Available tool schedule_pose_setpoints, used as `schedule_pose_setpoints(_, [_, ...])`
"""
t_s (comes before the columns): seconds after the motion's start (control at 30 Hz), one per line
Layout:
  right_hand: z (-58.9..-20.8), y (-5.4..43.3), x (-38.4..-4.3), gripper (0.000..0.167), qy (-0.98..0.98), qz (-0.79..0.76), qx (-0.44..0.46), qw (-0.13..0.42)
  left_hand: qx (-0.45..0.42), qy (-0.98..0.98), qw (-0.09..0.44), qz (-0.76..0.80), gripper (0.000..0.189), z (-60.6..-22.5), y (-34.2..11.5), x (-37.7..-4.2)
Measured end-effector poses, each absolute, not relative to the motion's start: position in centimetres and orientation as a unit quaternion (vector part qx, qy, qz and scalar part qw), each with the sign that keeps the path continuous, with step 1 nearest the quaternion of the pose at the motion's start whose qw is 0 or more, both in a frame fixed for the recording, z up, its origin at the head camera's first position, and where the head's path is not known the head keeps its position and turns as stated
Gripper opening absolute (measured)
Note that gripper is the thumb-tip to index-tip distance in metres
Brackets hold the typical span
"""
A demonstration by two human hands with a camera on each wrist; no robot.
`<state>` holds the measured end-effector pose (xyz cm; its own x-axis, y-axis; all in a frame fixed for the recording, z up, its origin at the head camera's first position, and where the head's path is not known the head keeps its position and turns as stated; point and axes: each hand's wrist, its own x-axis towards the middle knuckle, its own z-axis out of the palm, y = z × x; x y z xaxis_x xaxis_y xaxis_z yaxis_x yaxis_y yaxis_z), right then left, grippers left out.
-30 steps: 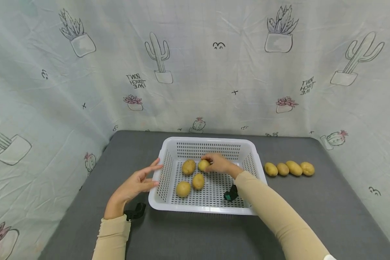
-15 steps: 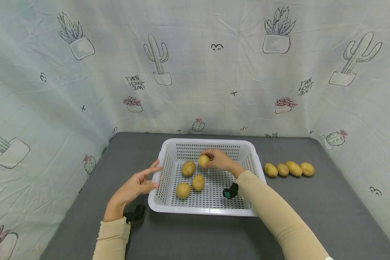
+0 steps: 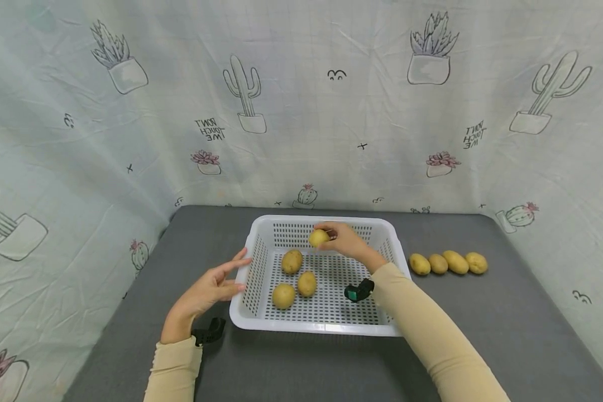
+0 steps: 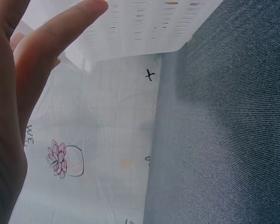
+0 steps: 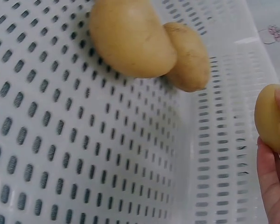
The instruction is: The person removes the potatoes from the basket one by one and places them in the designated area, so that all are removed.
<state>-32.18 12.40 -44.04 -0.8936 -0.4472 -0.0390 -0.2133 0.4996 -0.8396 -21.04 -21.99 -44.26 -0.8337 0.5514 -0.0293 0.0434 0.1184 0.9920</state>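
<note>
Now pinching potato (image 3: 319, 238) in my right hand (image 3: 344, 243) above white basket (image 3: 326, 326) | left hand (image 3: 208, 287) relaxed, fingers touching basket's side

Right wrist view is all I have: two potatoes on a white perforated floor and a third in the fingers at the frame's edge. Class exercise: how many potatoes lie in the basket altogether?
Observer: Three lie on the floor of the white basket; the fourth potato is held above it in the right hand.
Operator: Any potatoes outside?
Observer: Yes, a row of four potatoes lies on the grey table, to the right of the basket.
Operator: And the other hand?
Observer: The left hand holds nothing; its straight fingers lie against the basket's left wall.
</note>
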Motion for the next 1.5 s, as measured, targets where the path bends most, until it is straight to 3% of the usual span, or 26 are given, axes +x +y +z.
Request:
schedule_pose_setpoints(0.5, [-41.4,13.5,-31.1,0.053,0.817,-0.541,-0.176,0.096,0.21,0.717,0.203,0.633,0.067,-44.1,-22.1,-20.9])
schedule_pose_setpoints(1.5, [-38.3,19.3,-27.1,0.056,0.72,-0.673,-0.165,-0.033,0.191,0.728,0.198,0.628,0.065,-44.1,-21.9,-20.7])
